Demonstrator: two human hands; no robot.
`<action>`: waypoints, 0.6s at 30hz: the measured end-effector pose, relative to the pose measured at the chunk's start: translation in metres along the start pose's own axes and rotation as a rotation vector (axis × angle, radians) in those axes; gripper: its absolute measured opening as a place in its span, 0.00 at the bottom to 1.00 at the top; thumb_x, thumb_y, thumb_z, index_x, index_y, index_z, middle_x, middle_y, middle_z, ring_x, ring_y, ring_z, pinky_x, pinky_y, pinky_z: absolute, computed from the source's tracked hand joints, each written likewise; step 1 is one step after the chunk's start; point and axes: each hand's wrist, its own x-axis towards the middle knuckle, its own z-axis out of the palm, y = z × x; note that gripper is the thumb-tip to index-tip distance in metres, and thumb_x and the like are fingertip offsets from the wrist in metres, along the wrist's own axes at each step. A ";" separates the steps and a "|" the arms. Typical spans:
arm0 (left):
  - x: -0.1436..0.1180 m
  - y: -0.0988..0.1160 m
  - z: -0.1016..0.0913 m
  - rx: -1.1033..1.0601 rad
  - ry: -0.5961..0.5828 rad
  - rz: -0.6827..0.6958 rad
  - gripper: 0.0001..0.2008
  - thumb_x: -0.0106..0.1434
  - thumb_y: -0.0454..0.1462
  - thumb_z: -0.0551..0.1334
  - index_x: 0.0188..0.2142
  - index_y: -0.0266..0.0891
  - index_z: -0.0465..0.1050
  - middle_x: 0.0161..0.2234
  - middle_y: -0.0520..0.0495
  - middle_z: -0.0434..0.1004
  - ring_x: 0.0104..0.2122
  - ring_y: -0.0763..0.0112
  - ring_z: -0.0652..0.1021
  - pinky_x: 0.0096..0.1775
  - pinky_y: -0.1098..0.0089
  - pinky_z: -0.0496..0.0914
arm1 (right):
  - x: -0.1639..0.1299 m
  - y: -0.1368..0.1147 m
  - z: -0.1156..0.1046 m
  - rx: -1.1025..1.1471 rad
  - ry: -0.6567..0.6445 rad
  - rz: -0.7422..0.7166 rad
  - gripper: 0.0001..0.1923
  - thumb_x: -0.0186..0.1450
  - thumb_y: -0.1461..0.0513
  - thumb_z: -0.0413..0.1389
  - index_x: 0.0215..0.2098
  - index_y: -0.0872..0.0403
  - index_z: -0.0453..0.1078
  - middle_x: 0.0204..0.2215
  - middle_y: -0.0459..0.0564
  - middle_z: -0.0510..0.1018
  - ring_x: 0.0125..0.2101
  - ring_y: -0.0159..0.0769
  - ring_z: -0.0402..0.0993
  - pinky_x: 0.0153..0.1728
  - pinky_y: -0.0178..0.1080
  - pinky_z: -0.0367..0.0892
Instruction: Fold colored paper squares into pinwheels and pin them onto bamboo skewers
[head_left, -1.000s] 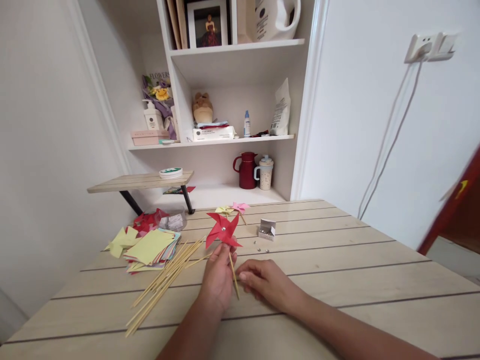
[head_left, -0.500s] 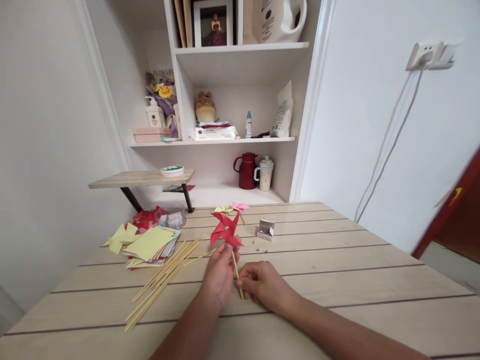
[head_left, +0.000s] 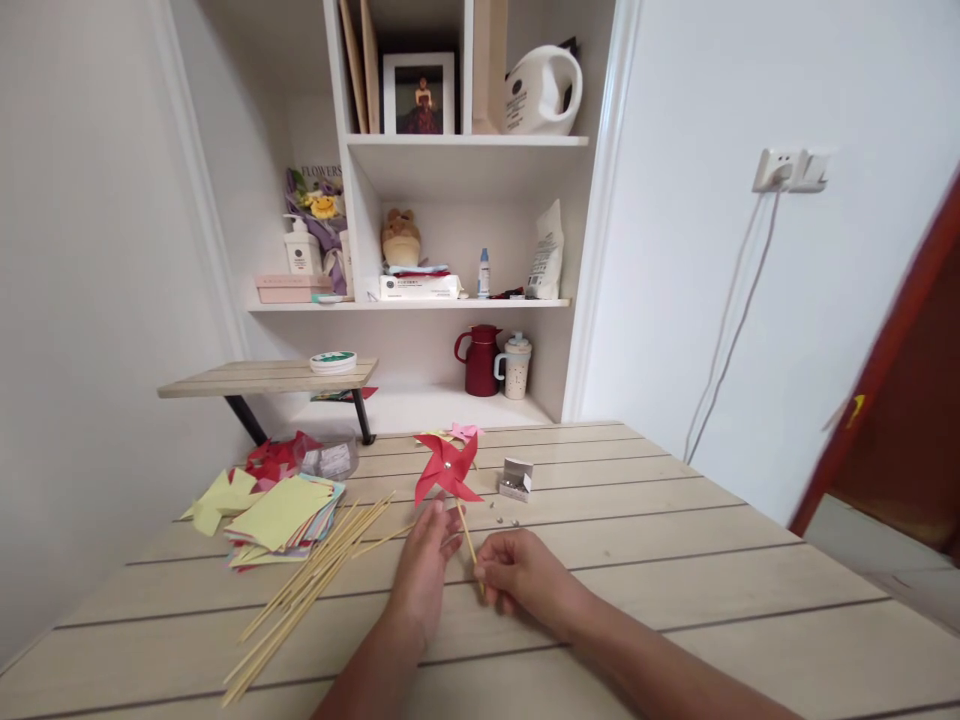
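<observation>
Right hand point(head_left: 521, 576): fingers curling tight, pinching the lower end of the bamboo stick point(head_left: 469, 545) of a red pinwheel point(head_left: 446, 470), which is standing just above the table point(head_left: 675, 590). Left hand point(head_left: 424, 565): fingers lying loosely open, fingertips touching the pinwheel's lower blade. Small open box point(head_left: 517, 479): sitting just beyond, contents too small to tell; loose pins point(head_left: 504, 519) lying beside it. Spare sticks point(head_left: 307, 590) and coloured paper squares point(head_left: 281, 512) lying to the left.

Red jug point(head_left: 477, 360) beside speckled cup point(head_left: 514, 367)

Bright even daylight, soft faint shadows, wide-angle bending at edges, slight overall softness
</observation>
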 end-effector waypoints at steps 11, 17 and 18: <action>0.005 0.003 -0.017 0.155 0.061 0.022 0.23 0.52 0.50 0.71 0.37 0.31 0.80 0.31 0.39 0.80 0.31 0.67 0.77 0.38 0.67 0.71 | 0.016 -0.044 -0.068 -0.087 0.127 -0.080 0.11 0.55 0.56 0.61 0.25 0.56 0.71 0.19 0.44 0.75 0.17 0.26 0.61 0.20 0.32 0.57; 0.006 -0.003 -0.009 0.406 -0.030 0.054 0.25 0.51 0.56 0.68 0.32 0.33 0.80 0.22 0.45 0.76 0.23 0.68 0.71 0.28 0.68 0.65 | 0.060 -0.075 -0.131 -0.338 0.222 0.023 0.06 0.61 0.63 0.60 0.27 0.57 0.73 0.19 0.45 0.76 0.18 0.25 0.62 0.22 0.31 0.59; 0.006 -0.004 -0.008 0.450 -0.047 0.056 0.25 0.51 0.56 0.67 0.31 0.34 0.80 0.22 0.46 0.75 0.23 0.68 0.71 0.28 0.68 0.64 | 0.069 -0.076 -0.141 -0.367 0.236 0.058 0.06 0.62 0.64 0.60 0.27 0.58 0.73 0.20 0.46 0.76 0.19 0.26 0.63 0.22 0.31 0.61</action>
